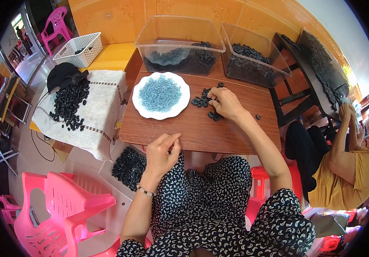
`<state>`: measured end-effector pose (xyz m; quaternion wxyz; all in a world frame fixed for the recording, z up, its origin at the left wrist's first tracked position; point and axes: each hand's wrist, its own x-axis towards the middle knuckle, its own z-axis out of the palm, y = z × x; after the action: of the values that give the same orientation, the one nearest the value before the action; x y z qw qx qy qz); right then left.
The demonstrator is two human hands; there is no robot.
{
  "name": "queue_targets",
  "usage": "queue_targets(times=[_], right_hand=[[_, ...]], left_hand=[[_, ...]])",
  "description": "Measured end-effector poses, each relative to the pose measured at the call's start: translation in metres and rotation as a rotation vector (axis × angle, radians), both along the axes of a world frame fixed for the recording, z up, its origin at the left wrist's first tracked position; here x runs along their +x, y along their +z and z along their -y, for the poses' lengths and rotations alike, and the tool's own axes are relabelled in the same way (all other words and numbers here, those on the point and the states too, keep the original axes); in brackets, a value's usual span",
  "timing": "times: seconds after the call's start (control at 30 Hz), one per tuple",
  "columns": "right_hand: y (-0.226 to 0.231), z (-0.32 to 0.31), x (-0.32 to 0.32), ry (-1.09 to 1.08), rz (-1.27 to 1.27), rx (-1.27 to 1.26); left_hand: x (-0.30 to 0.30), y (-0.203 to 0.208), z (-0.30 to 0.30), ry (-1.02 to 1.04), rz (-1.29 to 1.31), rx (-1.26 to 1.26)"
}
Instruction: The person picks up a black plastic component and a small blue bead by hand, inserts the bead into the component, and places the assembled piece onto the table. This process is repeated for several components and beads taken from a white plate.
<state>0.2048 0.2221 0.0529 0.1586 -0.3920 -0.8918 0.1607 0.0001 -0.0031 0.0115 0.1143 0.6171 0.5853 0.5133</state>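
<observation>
On the brown wooden table lies a small heap of black ring-like pieces [200, 101]. My right hand [227, 104] is over its right side, fingers curled in and touching the pieces; what is between the fingertips is hidden. My left hand [163, 155] hovers at the table's front edge above my lap, thumb and fingers pinched together; anything in the pinch is too small to make out. Left of the heap stands a white scalloped plate [141, 109] full of small translucent blue-grey beads [160, 94]. A single black piece [258, 116] lies apart, right of my forearm.
Two clear plastic bins [180, 43] [274, 70] with black pieces stand at the table's back. A cloth-covered surface [103, 92] at left bears a black pile [70, 103] and a black cap [64, 76]. Pink chairs [60, 201] stand lower left. A co-worker [343, 167] sits at right.
</observation>
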Motion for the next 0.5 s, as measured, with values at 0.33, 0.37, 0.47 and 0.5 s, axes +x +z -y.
queue_targets(times=[0.33, 0.37, 0.47, 0.5], right_hand=[[0.025, 0.075, -0.035, 0.164, -0.411, -0.304], [0.023, 0.084, -0.038, 0.181, -0.424, -0.345], [0.024, 0.103, -0.05, 0.251, -0.428, -0.361], [0.024, 0.106, -0.054, 0.255, -0.428, -0.364]], left_hand=[[0.006, 0.0, -0.002, 0.067, 0.035, 0.046], [0.008, 0.001, -0.002, 0.072, 0.034, 0.044], [0.011, 0.006, -0.001, 0.066, 0.133, 0.047], [0.009, 0.006, 0.0, 0.07, 0.132, 0.046]])
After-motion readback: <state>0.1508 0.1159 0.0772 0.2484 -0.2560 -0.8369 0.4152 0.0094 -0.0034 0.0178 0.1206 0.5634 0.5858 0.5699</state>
